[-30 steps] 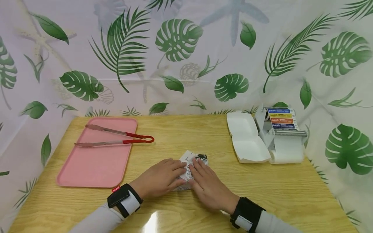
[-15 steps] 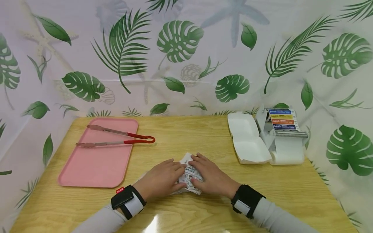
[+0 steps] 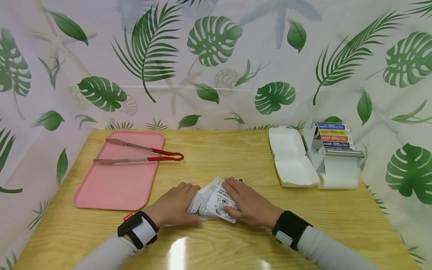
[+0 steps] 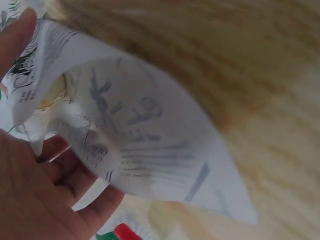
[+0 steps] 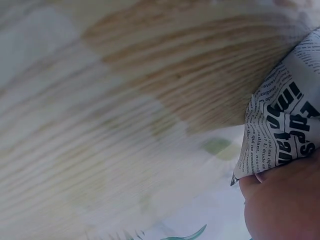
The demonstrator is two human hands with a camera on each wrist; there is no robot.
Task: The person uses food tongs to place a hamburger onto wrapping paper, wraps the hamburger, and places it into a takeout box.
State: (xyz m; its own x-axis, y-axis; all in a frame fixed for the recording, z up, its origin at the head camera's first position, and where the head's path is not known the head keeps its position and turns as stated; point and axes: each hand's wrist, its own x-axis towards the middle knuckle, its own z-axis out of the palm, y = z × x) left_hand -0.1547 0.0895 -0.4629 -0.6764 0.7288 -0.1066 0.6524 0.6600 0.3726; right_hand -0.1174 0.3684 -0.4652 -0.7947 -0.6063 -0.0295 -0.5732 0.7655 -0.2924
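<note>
A sheet of newspaper-print wrapping paper (image 3: 206, 202) lies folded into a packet on the wooden table, between both hands. Its loose end (image 4: 145, 130) flares wide in the left wrist view, and a yellowish rounded edge (image 4: 54, 94) shows inside. My left hand (image 3: 175, 204) is at that flared end, thumb apart, relaxed fingers touching the paper from outside. On the packet's other side, my right hand (image 3: 248, 202) holds the folded part, fingers over its far side and thumb on the near flap. Bold black print (image 5: 290, 120) shows beside that hand in the right wrist view.
At the left, a pink tray (image 3: 114, 191) bears red-handled tongs (image 3: 165, 158), whose handle sticks out past the rim. An opened white clamshell box (image 3: 297, 170) sits at the back right, beside a dispenser (image 3: 334, 137) with a white roll (image 3: 341, 176). A leaf-print cloth (image 3: 168, 48) hangs behind.
The left hand has slid left off the packet's top to its loose end, uncovering more paper. The right hand has shifted from lying flat on top to holding the right side.
</note>
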